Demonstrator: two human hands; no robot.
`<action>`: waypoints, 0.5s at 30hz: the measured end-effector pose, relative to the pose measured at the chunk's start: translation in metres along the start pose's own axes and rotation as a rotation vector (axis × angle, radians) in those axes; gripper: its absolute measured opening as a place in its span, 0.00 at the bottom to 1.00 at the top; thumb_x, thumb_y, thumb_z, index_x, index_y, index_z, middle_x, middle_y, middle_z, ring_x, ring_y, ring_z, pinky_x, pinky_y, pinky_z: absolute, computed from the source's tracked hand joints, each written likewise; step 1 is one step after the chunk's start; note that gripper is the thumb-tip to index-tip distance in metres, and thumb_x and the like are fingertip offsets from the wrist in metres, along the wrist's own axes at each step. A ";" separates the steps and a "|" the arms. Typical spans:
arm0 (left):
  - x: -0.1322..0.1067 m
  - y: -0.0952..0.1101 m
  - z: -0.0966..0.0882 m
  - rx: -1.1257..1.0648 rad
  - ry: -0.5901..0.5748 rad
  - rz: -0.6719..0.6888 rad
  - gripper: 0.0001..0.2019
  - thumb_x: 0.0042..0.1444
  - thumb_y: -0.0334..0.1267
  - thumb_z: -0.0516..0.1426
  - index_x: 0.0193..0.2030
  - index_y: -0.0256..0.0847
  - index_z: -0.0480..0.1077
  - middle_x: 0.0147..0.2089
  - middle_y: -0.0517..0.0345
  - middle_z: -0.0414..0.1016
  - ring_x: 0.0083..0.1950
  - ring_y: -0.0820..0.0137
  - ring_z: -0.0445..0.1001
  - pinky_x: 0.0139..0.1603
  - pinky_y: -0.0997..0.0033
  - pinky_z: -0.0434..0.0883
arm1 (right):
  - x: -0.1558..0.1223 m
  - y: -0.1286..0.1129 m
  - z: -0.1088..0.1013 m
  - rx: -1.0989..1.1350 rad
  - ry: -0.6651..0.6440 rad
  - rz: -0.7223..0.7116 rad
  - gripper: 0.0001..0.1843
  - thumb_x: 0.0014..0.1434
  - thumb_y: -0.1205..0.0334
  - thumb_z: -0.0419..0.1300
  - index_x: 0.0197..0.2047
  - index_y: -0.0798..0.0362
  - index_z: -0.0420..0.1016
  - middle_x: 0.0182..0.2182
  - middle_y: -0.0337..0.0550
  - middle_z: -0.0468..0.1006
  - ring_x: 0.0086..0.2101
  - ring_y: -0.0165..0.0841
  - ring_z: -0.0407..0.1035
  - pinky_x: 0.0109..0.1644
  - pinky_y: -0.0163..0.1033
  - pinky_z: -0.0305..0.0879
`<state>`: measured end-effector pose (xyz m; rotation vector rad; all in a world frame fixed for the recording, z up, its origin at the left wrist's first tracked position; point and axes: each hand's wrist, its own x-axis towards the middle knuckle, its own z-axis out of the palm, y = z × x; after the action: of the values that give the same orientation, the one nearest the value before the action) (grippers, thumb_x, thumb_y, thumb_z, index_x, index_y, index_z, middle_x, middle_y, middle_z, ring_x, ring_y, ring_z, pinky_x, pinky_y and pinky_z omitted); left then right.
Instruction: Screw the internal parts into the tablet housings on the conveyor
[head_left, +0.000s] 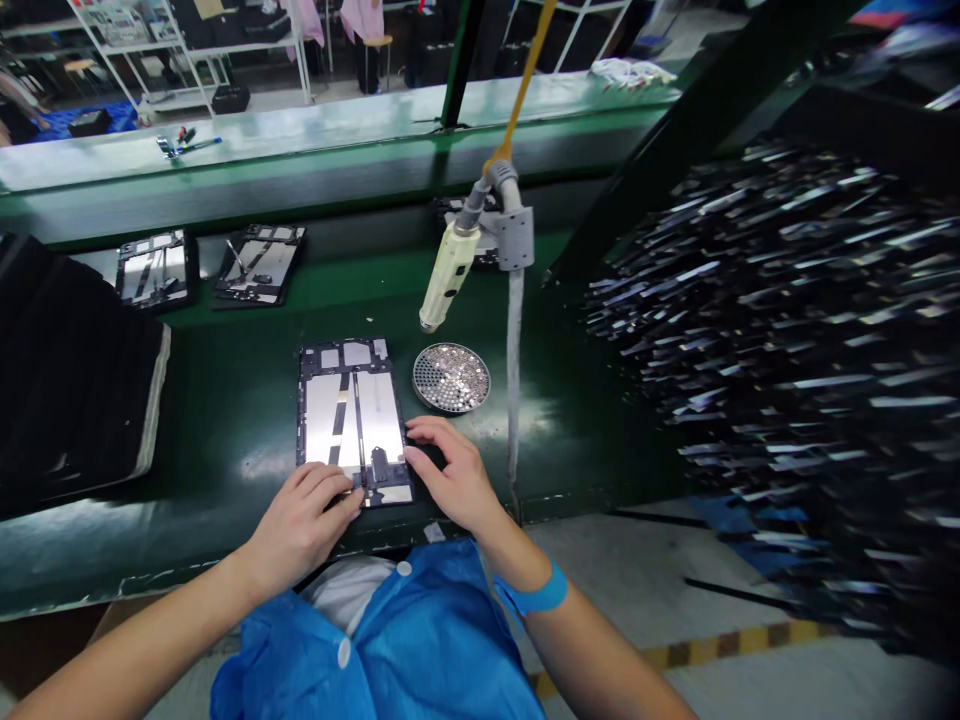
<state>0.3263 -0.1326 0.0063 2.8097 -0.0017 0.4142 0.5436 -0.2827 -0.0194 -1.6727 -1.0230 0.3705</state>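
An opened tablet (384, 400) lies on the green workbench, its silver battery panels, dark frame and black ribbon strips showing. Over its lower left part rests my left hand (304, 520), thumb and forefinger close together in a pinch near a small part by the bottom edge. What the pinch holds, if anything, is too small to name. Along the tablet's right edge is my right hand (454, 470), fingers and thumb apart, tips at the frame. A round perforated metal dish (431, 385) with many small shiny screws sits just beyond that hand.
Above the dish hangs a pale electric screwdriver (450, 270) beside a grey holder (516, 240) and cable. More opened tablets (259, 265) lie at the back left. A dark stack (75, 370) stands left; blurred rows of dark, thin pieces (787, 350) fill the right.
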 end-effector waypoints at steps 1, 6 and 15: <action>-0.003 0.002 0.002 0.013 0.031 -0.032 0.14 0.68 0.29 0.56 0.56 0.46 0.74 0.53 0.49 0.79 0.60 0.57 0.75 0.66 0.42 0.69 | 0.000 0.001 -0.003 0.014 -0.002 0.012 0.06 0.65 0.59 0.62 0.44 0.50 0.78 0.47 0.48 0.81 0.46 0.38 0.77 0.53 0.47 0.75; -0.005 0.003 0.013 0.034 0.102 -0.149 0.15 0.68 0.30 0.57 0.56 0.49 0.76 0.59 0.48 0.77 0.70 0.50 0.67 0.69 0.30 0.61 | 0.034 0.006 -0.031 0.060 0.282 0.057 0.10 0.66 0.53 0.62 0.46 0.48 0.78 0.44 0.46 0.81 0.45 0.40 0.77 0.54 0.50 0.75; 0.053 -0.047 0.028 0.025 0.210 -0.173 0.10 0.70 0.38 0.57 0.50 0.45 0.80 0.56 0.48 0.80 0.65 0.51 0.73 0.63 0.35 0.69 | 0.188 -0.027 -0.022 0.285 0.407 -0.034 0.27 0.51 0.50 0.73 0.51 0.51 0.74 0.45 0.45 0.79 0.37 0.34 0.75 0.42 0.45 0.79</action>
<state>0.3869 -0.0934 -0.0187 2.7476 0.2909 0.6684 0.6562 -0.1498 0.0594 -1.3960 -0.6606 0.1350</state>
